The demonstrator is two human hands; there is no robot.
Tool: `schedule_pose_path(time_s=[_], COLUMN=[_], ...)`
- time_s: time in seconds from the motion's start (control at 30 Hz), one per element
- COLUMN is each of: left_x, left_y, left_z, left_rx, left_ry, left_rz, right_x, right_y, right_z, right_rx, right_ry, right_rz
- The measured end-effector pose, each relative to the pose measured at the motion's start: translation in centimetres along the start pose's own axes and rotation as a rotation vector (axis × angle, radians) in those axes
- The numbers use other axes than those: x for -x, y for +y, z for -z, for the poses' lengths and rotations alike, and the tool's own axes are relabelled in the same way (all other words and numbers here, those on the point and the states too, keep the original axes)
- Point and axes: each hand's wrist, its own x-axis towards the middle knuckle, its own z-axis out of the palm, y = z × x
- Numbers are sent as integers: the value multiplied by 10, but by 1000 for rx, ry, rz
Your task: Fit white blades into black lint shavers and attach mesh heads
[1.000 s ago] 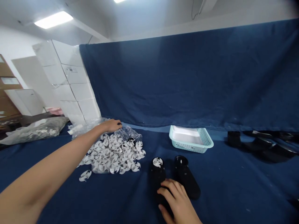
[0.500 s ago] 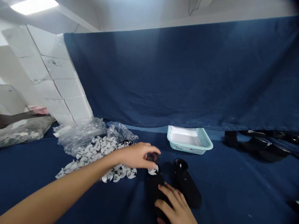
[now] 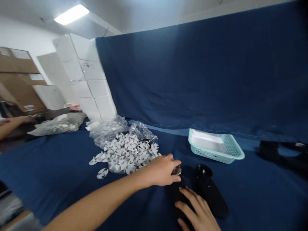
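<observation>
A long black part (image 3: 176, 189) with a round end lies on the blue cloth in front of me. My left hand (image 3: 166, 170) has thumb and fingers curled around its round end, where something shiny shows between the fingertips. My right hand (image 3: 198, 210) grips the body of the same part from above, fingers bent over it. To the right lies a second long black part (image 3: 211, 194), its open ring end showing a small white spot inside. Left of my left hand is a heap of small white curved pieces (image 3: 127, 152).
Clear plastic wrap (image 3: 108, 130) lies behind the heap. A light-blue basket (image 3: 214, 154) with white contents stands at the back, below a blue curtain (image 3: 192, 77). Black items (image 3: 271, 152) lie far right. At far left are a filled plastic bag (image 3: 60, 123) and another person's arm (image 3: 14, 125).
The view has swung left, bringing brown boxes and another person's arm into sight. A white piece seen under my left thumb on the black part is now mostly covered. Both hands stay on that part.
</observation>
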Motion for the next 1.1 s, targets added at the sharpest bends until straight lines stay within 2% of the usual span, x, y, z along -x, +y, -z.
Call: schedule_pose_path(time_s=[0.07, 0.2, 0.37, 0.43, 0.5, 0.6, 0.67, 0.73, 0.8, 0.9, 1.1], left_x=[4, 3, -5, -6, -7, -6, -4, -3, -2, -2, -6], left_y=[1, -1, -8, -12, -14, -13, -12, -11, -11, -14, -20], left_z=[-11, -39, -73, -83, -89, -94, -96, -96, -96, -94, -96], left_rx=[20, 208, 431, 531, 565, 613, 656, 695, 717, 738, 811], left_ry=[59, 251, 383, 438, 469, 505, 516, 522, 517, 468, 337], left_rz=[50, 129, 121, 108, 100, 111, 104, 87, 89, 106, 33], right_x=[0, 1, -5, -17, -38, -79, -104, -122, -130, -133, -136], right_y=[-1, -1, 5, 15, 30, 55, 67, 71, 69, 62, 58], right_z=[1, 3, 23, 35, 45, 52, 52, 51, 53, 58, 67], right_rx=[29, 87, 87, 34, -13, -127, -203, -273, -299, -280, -288], right_ry=[14, 46, 52, 56, 23, -164, -348, -529, -618, -612, -609], right_rz=[23, 64, 116, 29, -154, -351, -346, -269, -193, -149, -136])
